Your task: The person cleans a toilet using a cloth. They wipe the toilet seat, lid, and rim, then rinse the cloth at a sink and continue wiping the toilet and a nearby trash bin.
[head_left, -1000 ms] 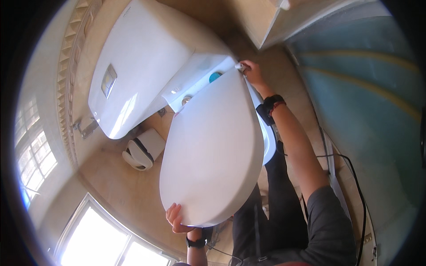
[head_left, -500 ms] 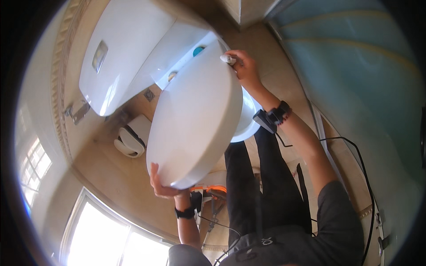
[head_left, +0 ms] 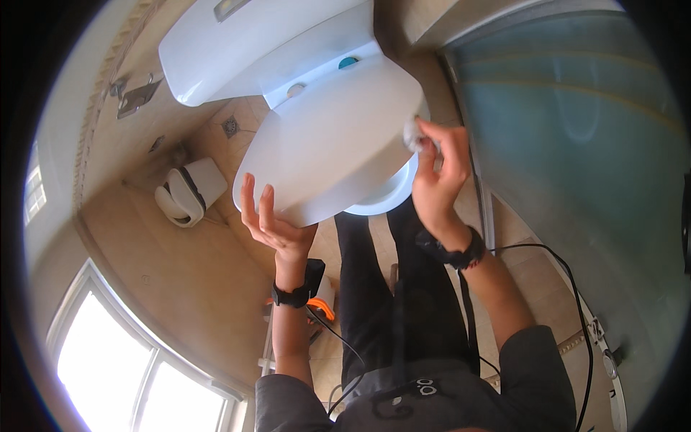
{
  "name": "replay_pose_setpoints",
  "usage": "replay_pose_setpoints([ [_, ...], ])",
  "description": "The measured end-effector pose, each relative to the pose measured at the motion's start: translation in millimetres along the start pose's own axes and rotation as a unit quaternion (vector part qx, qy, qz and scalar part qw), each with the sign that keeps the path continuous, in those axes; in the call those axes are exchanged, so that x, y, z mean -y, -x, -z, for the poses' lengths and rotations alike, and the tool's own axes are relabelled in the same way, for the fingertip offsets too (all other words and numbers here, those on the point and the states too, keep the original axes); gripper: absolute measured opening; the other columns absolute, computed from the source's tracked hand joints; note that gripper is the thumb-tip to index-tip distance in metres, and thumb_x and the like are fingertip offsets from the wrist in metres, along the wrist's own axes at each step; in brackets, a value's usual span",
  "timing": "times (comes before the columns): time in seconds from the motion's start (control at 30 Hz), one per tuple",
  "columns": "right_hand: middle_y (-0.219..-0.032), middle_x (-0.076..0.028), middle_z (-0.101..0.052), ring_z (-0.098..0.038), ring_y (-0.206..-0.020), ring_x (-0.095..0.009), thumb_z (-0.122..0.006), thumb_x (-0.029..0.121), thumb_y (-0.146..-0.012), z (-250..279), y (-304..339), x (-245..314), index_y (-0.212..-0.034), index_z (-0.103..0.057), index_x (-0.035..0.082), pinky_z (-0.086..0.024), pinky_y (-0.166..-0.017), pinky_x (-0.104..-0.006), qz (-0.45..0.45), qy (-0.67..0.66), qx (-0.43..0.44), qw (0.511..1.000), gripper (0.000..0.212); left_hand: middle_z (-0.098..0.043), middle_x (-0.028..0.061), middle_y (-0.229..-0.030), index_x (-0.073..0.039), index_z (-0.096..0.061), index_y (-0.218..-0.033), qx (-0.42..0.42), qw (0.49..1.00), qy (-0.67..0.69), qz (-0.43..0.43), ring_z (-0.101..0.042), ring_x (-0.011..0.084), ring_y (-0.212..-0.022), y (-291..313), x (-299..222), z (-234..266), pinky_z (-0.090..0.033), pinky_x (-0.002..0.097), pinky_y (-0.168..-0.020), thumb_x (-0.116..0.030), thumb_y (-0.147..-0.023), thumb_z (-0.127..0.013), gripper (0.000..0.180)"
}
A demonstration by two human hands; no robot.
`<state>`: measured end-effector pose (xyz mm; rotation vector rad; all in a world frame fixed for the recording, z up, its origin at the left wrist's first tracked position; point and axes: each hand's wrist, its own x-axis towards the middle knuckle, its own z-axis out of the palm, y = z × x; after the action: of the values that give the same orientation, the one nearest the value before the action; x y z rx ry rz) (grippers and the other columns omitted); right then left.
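Holding: my left hand (head_left: 279, 234) grips the near left edge of the white lid (head_left: 331, 144), fingers curled over its top face, thumb out of sight
Right hand: my right hand (head_left: 443, 180) pinches a crumpled white wad (head_left: 412, 135) at the lid's right edge; how hard it presses, I cannot tell
Lid: tilted above the white rim (head_left: 396, 191), which shows past its near right side, its far end towards the cistern (head_left: 259, 50)
Smooth edge: if my left fingers slide, the lid could drop on the rim and nip them
Sideways push: leaning hard from the right could twist the lid at its far end
Wad: a loose pinch could let it fall
Black cable (head_left: 574, 282): a wide reach might snag it on the right
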<state>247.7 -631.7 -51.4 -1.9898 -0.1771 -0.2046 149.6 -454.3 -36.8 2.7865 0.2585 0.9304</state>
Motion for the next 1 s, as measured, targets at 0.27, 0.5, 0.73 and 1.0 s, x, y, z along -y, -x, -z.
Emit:
replay_pose_setpoints([
  [0.27, -0.070, -0.008, -0.043, -0.048, -0.067, -0.025, -0.051, -0.013, -0.056, -18.9, 15.7, 73.8, -0.095, -0.059, 0.006, -0.039, -0.055, -0.0335, 0.085, 0.159, 0.059, 0.982, 0.045, -0.046, 0.0168, -0.114, -0.010, -0.039, -0.114, -0.077, 0.996, 0.040, -0.017, -0.049, 0.0264, -0.101, -0.1, 12.8, -5.7, -0.038, 0.0376, -0.077, -0.026, -0.064, -0.075, 0.065],
  [0.5, -0.081, -0.002, -0.052, -0.052, -0.077, -0.020, -0.059, -0.002, -0.057, -36.5, 35.2, 109.1, -0.083, -0.060, 0.011, -0.033, -0.067, -0.0335, 0.213, 0.160, 0.187, 0.945, 0.029, -0.048, 0.0142, -0.114, -0.015, -0.041, -0.116, -0.098, 0.986, 0.134, -0.016, -0.050, 0.0243, -0.101, 14.6, 19.3, -6.5, -0.040, 0.0392, -0.080, -0.011, -0.070, -0.066, 0.053],
  [0.73, -0.085, -0.006, -0.060, -0.055, -0.079, -0.024, -0.049, -0.014, -0.065, 21.4, -6.4, 35.0, -0.091, -0.063, 0.007, -0.042, -0.066, -0.0316, 0.118, 0.245, 0.091, 0.958, 0.036, -0.051, 0.0168, -0.111, -0.009, -0.037, -0.116, -0.053, 0.993, 0.102, -0.012, -0.051, 0.0262, -0.098, 19.9, 15.1, 0.4, -0.038, 0.0391, -0.079, -0.009, -0.055, -0.075, 0.071],
  [1.0, -0.093, -0.009, -0.057, -0.054, -0.086, -0.024, -0.051, -0.013, -0.067, -1.2, 33.3, 68.2, -0.095, -0.063, 0.007, -0.044, -0.067, -0.0306, 0.116, 0.201, 0.061, 0.971, 0.036, -0.053, 0.0160, -0.110, -0.006, -0.040, -0.114, -0.022, 0.995, 0.094, 0.000, -0.051, 0.0242, -0.096, 24.5, 10.5, 4.3, -0.037, 0.0366, -0.078, -0.011, -0.058, -0.074, 0.065],
])
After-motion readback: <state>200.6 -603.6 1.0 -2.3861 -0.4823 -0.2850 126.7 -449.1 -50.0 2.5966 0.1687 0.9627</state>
